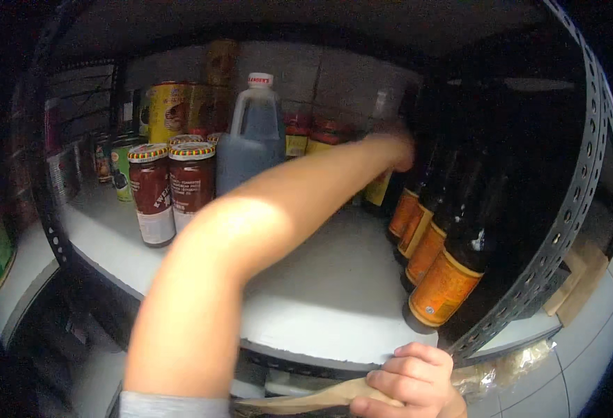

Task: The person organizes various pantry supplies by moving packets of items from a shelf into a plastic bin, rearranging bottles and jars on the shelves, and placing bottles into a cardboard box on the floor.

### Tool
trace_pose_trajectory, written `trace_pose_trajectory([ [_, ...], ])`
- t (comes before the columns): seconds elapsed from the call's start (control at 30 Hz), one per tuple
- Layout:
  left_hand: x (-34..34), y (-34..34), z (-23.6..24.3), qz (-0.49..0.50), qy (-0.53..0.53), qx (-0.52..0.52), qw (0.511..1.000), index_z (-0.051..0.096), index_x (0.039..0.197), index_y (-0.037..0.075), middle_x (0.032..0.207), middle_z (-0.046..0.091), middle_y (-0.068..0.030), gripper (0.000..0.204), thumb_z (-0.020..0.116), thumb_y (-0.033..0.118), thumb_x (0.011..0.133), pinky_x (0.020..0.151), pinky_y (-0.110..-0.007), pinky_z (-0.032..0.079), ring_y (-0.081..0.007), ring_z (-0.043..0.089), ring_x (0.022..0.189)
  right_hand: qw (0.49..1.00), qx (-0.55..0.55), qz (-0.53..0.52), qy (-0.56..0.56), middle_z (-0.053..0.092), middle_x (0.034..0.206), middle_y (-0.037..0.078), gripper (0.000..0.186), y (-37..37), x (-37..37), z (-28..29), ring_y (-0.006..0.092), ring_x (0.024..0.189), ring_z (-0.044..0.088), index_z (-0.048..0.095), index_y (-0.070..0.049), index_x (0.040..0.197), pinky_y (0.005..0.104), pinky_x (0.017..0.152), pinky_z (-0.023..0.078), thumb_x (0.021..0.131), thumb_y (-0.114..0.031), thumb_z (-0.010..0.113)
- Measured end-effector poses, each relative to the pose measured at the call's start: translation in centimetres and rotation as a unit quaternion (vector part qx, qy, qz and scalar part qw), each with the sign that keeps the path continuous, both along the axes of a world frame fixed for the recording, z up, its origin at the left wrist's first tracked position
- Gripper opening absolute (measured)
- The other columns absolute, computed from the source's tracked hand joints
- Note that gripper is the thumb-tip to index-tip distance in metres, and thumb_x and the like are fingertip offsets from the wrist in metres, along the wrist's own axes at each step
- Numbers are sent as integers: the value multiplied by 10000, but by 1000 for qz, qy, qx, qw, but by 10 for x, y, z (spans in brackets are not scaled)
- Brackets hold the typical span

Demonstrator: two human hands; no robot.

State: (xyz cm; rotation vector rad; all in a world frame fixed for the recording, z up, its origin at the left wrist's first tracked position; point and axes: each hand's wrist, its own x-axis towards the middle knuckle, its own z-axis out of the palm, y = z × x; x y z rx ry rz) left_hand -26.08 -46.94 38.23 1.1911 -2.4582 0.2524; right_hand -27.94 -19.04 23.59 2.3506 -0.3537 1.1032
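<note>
My left arm, in a grey sleeve, stretches across the shelf toward the back right. My left hand (390, 148) is blurred and in shadow, in front of a bottle with a yellow label (376, 193); its neck shows above the hand. Whether the fingers close round it is hidden. Below the shelf's front edge, my right hand (412, 382) is closed on the tan edge of what looks like a cardboard box or paper bag (313, 397). Near both hands, several dark bottles with orange labels (446, 287) stand in a row along the shelf's right side.
On the white shelf (299, 306), jars of dark red sauce (151, 198) and a big jug of dark liquid (252, 150) stand left of my arm. Yellow and green cans (121, 171) are behind. A perforated metal post (564, 216) bounds the right side; crinkled clear plastic (508, 366) lies below.
</note>
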Motion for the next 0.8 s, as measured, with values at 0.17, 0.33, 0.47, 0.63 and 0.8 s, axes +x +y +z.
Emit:
trace_pose_trajectory([
  [0.17, -49, -105, -7, -91, 263, -78, 957, 232, 1403, 32, 1359, 385, -203, 739, 637, 152, 796, 988, -431, 393, -343, 409, 1237, 995, 13, -25, 96, 551, 721, 39, 253, 8, 1, 10, 163, 617, 528, 631, -143, 912, 277, 569, 434, 667, -113, 690],
  [0.33, -42, -20, -10, -155, 363, -66, 917, 262, 1390, 32, 1337, 412, -201, 784, 684, 238, 762, 1002, -410, 376, -344, 421, 1226, 999, 10, -40, 12, 555, 740, 36, 283, 5, -5, 0, 161, 629, 527, 621, -136, 932, 276, 579, 436, 658, -94, 681],
  [0.47, -18, -50, -3, -233, 299, -67, 923, 343, 1348, 14, 1316, 434, -208, 761, 698, 303, 741, 1001, -418, 368, -353, 434, 1210, 1000, 15, -6, 27, 569, 754, 39, 273, 0, 1, -1, 158, 637, 538, 620, -130, 926, 271, 577, 433, 662, -86, 676],
  [0.63, -25, -39, -3, -161, 364, 4, 917, 426, 1268, -27, 1252, 483, -235, 698, 689, 341, 736, 983, -415, 382, -348, 444, 1202, 999, 11, -16, 35, 571, 745, 39, 261, -1, -3, 1, 158, 635, 540, 620, -129, 912, 271, 573, 432, 662, -89, 680],
  [0.8, -19, -38, 0, -212, 426, 1, 879, 472, 1202, -47, 1162, 545, -251, 662, 693, 362, 731, 941, -408, 424, -354, 511, 1134, 1000, 5, -12, 8, 564, 730, 38, 252, 6, -4, 0, 160, 629, 536, 619, -121, 896, 273, 567, 429, 655, -89, 687],
])
